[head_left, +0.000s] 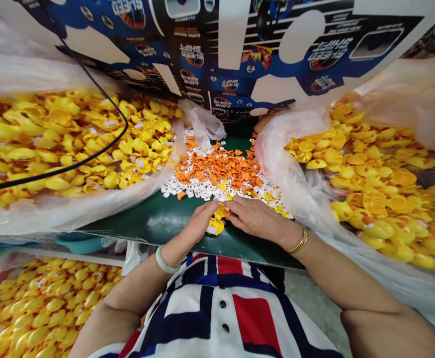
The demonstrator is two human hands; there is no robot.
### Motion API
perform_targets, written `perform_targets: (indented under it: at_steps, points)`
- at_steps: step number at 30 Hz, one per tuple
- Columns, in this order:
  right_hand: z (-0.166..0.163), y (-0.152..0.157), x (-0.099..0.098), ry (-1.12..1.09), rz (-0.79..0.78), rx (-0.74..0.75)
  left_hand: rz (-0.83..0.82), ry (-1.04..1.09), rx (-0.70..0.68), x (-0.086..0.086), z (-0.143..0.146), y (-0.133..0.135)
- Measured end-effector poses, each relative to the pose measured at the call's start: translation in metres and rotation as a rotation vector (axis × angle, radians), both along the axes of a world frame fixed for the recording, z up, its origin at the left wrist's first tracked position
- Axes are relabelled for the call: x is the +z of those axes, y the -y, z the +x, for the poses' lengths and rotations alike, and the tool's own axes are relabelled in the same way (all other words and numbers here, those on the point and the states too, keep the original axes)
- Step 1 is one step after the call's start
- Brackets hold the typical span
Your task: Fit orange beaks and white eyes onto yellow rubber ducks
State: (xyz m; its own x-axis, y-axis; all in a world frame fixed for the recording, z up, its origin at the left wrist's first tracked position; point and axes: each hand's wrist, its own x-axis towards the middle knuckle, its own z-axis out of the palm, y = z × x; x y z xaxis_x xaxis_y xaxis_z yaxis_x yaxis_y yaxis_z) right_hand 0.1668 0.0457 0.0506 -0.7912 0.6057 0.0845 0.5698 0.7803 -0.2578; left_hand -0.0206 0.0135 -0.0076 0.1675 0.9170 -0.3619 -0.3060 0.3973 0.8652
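Note:
A yellow plastic toy shell point(216, 224) with an orange part on it is between my two hands, just above the green tabletop point(157, 214). My left hand point(201, 220) closes on its left side, with the thumb and fingers near its upper edge. From the right, my right hand point(252, 215) bends its fingers over the shell and its orange part. The fingertips partly cover both. Right beyond my hands lie a heap of small orange beak-like pieces point(217, 166) and many small white pieces point(195, 188) with dark dots. A few small yellow bits are mixed in.
Plastic-lined heaps of yellow shells stand at left point(64, 134) and right point(385, 184). A black cable point(101, 149) hangs across the left heap. Printed cardboard point(235, 64) rises behind the table. Lower left are rounded yellow toys point(49, 303) and a teal basin point(79, 242).

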Motion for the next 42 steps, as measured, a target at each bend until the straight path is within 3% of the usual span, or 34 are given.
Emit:
perform_targets:
  at_steps: [6, 11, 17, 23, 29, 32, 38, 42]
  points:
    - [0.0, 0.004, -0.007, -0.048, -0.091, -0.071, 0.018, -0.08, 0.021, -0.002, -0.002, -0.002]
    - [0.003, 0.005, -0.01, -0.052, -0.071, -0.058, 0.039, -0.185, -0.006, 0.005, -0.005, -0.004]
    - [0.001, 0.004, -0.019, -0.042, -0.068, -0.078, -0.013, -0.116, 0.011, 0.004, 0.001, -0.005]
    - [0.003, 0.007, -0.032, -0.204, -0.061, -0.141, 0.056, 0.062, -0.054, 0.004, -0.002, 0.002]
    - [0.001, 0.023, -0.05, -0.291, 0.001, -0.082, -0.002, 0.018, 0.062, 0.0, 0.0, 0.012]
    - [0.003, 0.036, -0.051, -0.28, -0.031, -0.063, -0.049, -0.004, -0.023, 0.002, -0.003, 0.016]
    - [0.003, 0.063, -0.063, -0.343, 0.005, -0.205, -0.13, 0.038, -0.115, 0.011, -0.003, 0.019]
    - [0.009, 0.068, -0.073, -0.372, 0.068, -0.131, -0.175, 0.064, -0.243, 0.012, 0.002, 0.022]
